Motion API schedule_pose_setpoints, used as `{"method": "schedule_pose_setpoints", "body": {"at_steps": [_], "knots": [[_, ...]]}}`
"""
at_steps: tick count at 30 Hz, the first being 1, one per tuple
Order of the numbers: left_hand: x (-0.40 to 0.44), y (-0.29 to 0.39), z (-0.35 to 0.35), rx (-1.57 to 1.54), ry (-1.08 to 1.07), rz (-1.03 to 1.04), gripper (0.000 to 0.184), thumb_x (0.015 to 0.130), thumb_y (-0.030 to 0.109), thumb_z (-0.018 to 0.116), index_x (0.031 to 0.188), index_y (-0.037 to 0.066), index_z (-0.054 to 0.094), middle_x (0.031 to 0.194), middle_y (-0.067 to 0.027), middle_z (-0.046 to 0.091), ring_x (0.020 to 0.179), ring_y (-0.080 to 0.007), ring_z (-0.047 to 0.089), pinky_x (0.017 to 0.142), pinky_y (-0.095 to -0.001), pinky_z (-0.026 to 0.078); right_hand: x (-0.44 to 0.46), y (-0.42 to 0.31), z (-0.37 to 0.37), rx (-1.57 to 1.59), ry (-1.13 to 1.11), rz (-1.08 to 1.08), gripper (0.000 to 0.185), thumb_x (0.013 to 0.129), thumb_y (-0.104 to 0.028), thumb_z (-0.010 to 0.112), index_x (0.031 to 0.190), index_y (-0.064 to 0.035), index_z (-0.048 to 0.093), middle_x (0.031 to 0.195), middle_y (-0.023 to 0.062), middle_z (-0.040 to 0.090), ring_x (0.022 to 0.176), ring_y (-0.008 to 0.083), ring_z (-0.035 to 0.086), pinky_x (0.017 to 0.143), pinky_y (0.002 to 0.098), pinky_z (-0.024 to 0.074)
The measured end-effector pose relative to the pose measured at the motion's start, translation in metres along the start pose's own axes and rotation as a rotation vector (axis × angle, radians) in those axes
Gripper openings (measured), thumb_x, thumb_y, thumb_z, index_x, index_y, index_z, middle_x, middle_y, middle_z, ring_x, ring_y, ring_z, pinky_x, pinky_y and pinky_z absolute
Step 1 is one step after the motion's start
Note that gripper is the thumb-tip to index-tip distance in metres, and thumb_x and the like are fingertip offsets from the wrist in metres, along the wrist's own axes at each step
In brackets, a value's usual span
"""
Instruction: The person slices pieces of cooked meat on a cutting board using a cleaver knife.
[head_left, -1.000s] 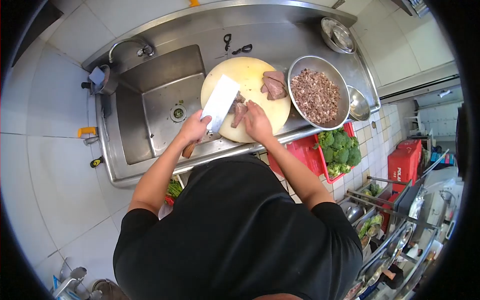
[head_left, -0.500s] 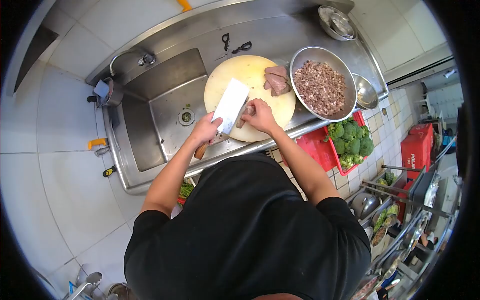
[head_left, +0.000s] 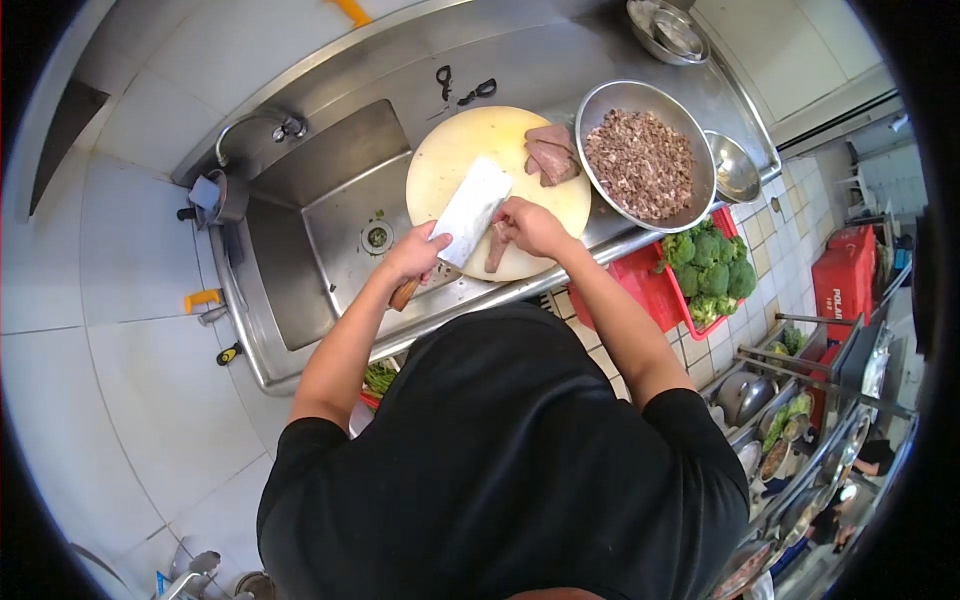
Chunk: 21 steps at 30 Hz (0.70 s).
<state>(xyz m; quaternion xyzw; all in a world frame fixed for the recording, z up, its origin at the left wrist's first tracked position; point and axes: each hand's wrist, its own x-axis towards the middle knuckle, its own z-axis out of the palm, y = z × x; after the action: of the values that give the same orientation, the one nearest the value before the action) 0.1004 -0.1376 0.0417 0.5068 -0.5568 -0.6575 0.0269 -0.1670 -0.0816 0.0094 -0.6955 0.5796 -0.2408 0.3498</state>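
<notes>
My left hand [head_left: 416,252] is closed round a cleaver [head_left: 475,210], its broad blade slanting up and right over the round cutting board [head_left: 448,150]. The wooden handle pokes out below my fist. Just right of the blade, my right hand [head_left: 533,228] pinches a strip of brownish meat [head_left: 496,250] on the board; my fingers cover its upper end. Larger slices of meat [head_left: 552,156] lie overlapped at the board's upper right. Beside them stands a steel bowl [head_left: 652,93] holding chopped meat [head_left: 642,168].
A sink basin [head_left: 340,225] with a tap [head_left: 285,127] lies left of the board. Black-handled scissors [head_left: 478,91] rest behind it. Smaller metal bowls [head_left: 733,168] stand at right. Below the counter edge, a red basket [head_left: 640,290] holds broccoli [head_left: 710,265]. Loaded shelves stand lower right.
The cleaver has shifted slightly right and its blade has turned a little. My right hand has moved slightly right, and more of the meat strip shows below my fingers.
</notes>
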Motion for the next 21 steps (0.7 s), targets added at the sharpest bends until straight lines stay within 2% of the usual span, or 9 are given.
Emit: {"method": "schedule_pose_setpoints", "body": {"at_steps": [1, 4, 5, 8, 11, 14, 15, 18, 21], "knots": [[0.001, -0.003, 0.002, 0.000, 0.012, -0.005, 0.031, 0.109, 0.026, 0.054, 0.132, 0.006, 0.057, 0.062, 0.0001, 0.047, 0.037, -0.0096, 0.043, 0.033, -0.0287, 0.039, -0.002, 0.005, 0.011, -0.034, 0.069, -0.034, 0.025, 0.083, -0.009, 0.074, 0.106, -0.0028, 0.068, 0.106, 0.0177, 0.066, 0.096, 0.0347, 0.068, 0.086, 0.0421, 0.0551], [-0.006, -0.004, 0.002, -0.063, 0.026, -0.038, 0.030, 0.108, 0.026, 0.054, 0.131, 0.007, 0.057, 0.062, 0.0004, 0.046, 0.037, -0.0094, 0.042, 0.033, -0.0284, 0.039, -0.019, -0.001, 0.032, 0.070, 0.310, 0.124, 0.025, 0.084, -0.010, 0.073, 0.108, -0.0034, 0.068, 0.109, 0.0173, 0.066, 0.096, 0.0350, 0.068, 0.086, 0.0427, 0.0555], [-0.006, -0.005, 0.001, -0.064, 0.029, -0.032, 0.030, 0.108, 0.027, 0.053, 0.130, 0.006, 0.057, 0.062, 0.0005, 0.046, 0.036, -0.0093, 0.042, 0.033, -0.0284, 0.039, -0.024, 0.000, 0.033, 0.073, 0.246, 0.112, 0.031, 0.086, -0.011, 0.072, 0.115, -0.0044, 0.066, 0.115, 0.0162, 0.064, 0.103, 0.0355, 0.067, 0.090, 0.0436, 0.0548], [-0.004, -0.007, -0.001, -0.094, 0.026, -0.049, 0.030, 0.108, 0.027, 0.054, 0.130, 0.006, 0.057, 0.062, 0.0008, 0.046, 0.036, -0.0091, 0.041, 0.033, -0.0283, 0.039, -0.036, -0.006, 0.047, -0.172, 0.357, -0.061, 0.040, 0.088, -0.010, 0.070, 0.127, -0.0015, 0.062, 0.130, 0.0189, 0.062, 0.119, 0.0394, 0.061, 0.099, 0.0439, 0.0526], [-0.003, -0.003, -0.003, -0.069, 0.015, -0.060, 0.031, 0.109, 0.028, 0.053, 0.130, 0.006, 0.056, 0.061, 0.0007, 0.046, 0.036, -0.0100, 0.041, 0.034, -0.0292, 0.039, -0.048, -0.008, 0.060, -0.245, 0.384, -0.239, 0.054, 0.094, -0.017, 0.065, 0.142, 0.0027, 0.052, 0.149, 0.0241, 0.051, 0.138, 0.0440, 0.049, 0.112, 0.0467, 0.0456], [-0.004, 0.004, 0.004, 0.025, 0.069, -0.052, 0.031, 0.108, 0.027, 0.053, 0.129, 0.004, 0.056, 0.062, -0.0020, 0.049, 0.037, -0.0125, 0.044, 0.036, -0.0317, 0.041, -0.063, -0.008, 0.069, -0.404, 0.188, -0.212, 0.063, 0.100, -0.026, 0.058, 0.151, 0.0066, 0.042, 0.159, 0.0283, 0.039, 0.148, 0.0443, 0.039, 0.119, 0.0503, 0.0366], [-0.005, 0.008, 0.006, 0.068, 0.099, -0.045, 0.032, 0.108, 0.027, 0.054, 0.129, 0.004, 0.056, 0.062, -0.0034, 0.051, 0.037, -0.0135, 0.046, 0.037, -0.0327, 0.042, -0.063, -0.005, 0.071, -0.408, 0.148, -0.191, 0.068, 0.103, -0.034, 0.053, 0.155, 0.0055, 0.036, 0.161, 0.0279, 0.036, 0.151, 0.0422, 0.034, 0.123, 0.0523, 0.0303], [-0.002, 0.016, 0.009, 0.260, 0.204, -0.007, 0.032, 0.107, 0.026, 0.055, 0.127, 0.001, 0.057, 0.065, -0.0078, 0.058, 0.040, -0.0164, 0.051, 0.039, -0.0352, 0.044, -0.064, 0.000, 0.072, -0.477, 0.104, -0.185, 0.069, 0.104, -0.037, 0.052, 0.156, 0.0055, 0.035, 0.162, 0.0265, 0.036, 0.152, 0.0410, 0.032, 0.124, 0.0512, 0.0276], [0.004, 0.019, 0.009, 0.265, 0.218, 0.015, 0.030, 0.106, 0.027, 0.054, 0.121, 0.001, 0.060, 0.068, -0.0121, 0.064, 0.043, -0.0208, 0.058, 0.041, -0.0380, 0.047, -0.069, 0.002, 0.072, -0.545, 0.097, -0.187, 0.069, 0.104, -0.039, 0.050, 0.156, 0.0046, 0.037, 0.163, 0.0249, 0.035, 0.154, 0.0387, 0.031, 0.125, 0.0500, 0.0250]]}}
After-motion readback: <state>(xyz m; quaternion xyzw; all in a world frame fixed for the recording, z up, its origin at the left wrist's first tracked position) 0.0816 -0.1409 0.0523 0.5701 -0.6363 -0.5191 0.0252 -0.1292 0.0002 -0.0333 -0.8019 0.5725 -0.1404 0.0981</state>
